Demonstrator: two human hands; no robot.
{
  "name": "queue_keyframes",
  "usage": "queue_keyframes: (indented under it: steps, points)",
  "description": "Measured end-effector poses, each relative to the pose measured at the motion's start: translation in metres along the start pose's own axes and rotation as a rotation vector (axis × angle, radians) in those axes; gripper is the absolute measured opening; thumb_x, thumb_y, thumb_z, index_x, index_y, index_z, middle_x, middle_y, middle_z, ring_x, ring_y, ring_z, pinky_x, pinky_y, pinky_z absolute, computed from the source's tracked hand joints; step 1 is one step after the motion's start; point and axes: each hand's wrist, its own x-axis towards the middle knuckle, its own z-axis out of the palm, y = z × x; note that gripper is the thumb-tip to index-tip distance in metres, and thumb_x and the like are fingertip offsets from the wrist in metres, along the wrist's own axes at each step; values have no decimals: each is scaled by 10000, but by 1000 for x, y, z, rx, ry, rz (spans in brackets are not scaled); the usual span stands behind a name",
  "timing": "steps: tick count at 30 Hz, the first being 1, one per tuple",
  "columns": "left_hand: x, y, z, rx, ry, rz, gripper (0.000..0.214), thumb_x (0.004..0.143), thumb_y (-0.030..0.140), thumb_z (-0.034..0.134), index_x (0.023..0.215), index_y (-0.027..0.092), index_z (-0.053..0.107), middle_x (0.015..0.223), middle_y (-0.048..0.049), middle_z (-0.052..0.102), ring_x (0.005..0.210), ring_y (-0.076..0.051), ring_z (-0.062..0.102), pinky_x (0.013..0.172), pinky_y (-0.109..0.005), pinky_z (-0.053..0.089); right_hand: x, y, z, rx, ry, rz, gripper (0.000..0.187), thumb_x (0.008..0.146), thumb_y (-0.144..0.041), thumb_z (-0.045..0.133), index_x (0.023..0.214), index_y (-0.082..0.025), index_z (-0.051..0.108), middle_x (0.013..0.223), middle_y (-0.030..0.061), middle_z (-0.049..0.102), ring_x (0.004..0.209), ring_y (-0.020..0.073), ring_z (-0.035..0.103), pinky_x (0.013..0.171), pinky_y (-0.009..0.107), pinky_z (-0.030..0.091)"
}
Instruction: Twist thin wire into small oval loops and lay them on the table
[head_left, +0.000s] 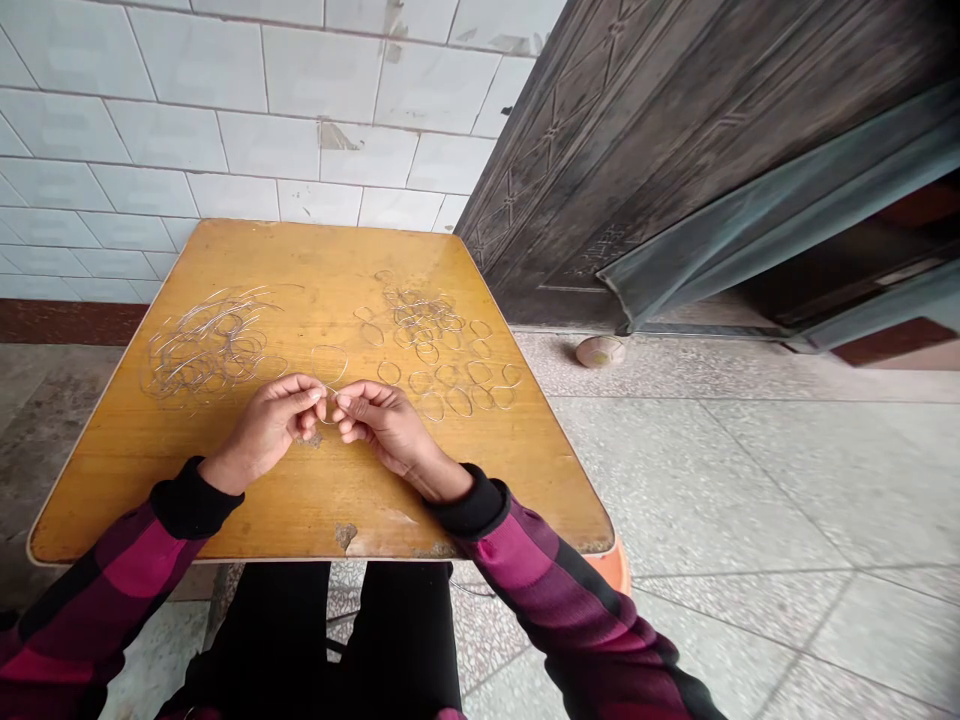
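Toward the left of the table (pixel 315 505), a tangled heap of thin silvery wire (pixel 206 350) lies in overlapping curls. Near the middle of the table, closer to the front edge, the left hand (pixel 274 420) reaches in from a pink-and-black plaid sleeve (pixel 142 555), its fingers (pixel 304 397) curled and pinching against the thumb at one wire loop (pixel 330 347). The loop rises beyond the fingertips, its lower end apparently caught between both hands, though the exact grip is too small to read. The right hand (pixel 382 425) meets it from the other side, its fingers also closed in a pinch. To the right, smaller wire rings (pixel 459 402) spread toward the table's right edge, bunching toward the far edge. The wire should be very light and springy, and likely to snag its neighbours, so a single strand is best taken between the fingertips. Past the right edge stand a dark embossed door (pixel 600 150) and a small bowl (pixel 600 352) on the floor.
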Motion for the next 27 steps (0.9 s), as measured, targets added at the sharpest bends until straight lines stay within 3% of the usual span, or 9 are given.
queue_keyframes:
  steps: [6,16,27]
  points:
    - [2,0,1,13,-13,-24,155,719,282,720,732,141,660,584,9,570,480,-70,477,426,-186,366,1,1,0,-76,-7,-30,208,717,-355,776,741,-170,683,687,-11,670,529,59,572,495,180,484]
    - [3,-2,-2,54,-11,53,260,734,382,754,747,140,660,629,3,586,501,-74,493,452,-196,440,3,4,-1,-114,-4,-98,196,742,-357,754,752,-177,679,675,-22,649,519,60,567,497,190,493]
    - [4,-2,-2,38,21,28,194,750,316,726,755,139,646,626,12,570,509,-73,480,459,-191,422,1,4,1,-135,-25,-110,219,751,-377,748,753,-175,666,689,-19,651,516,66,572,514,209,493]
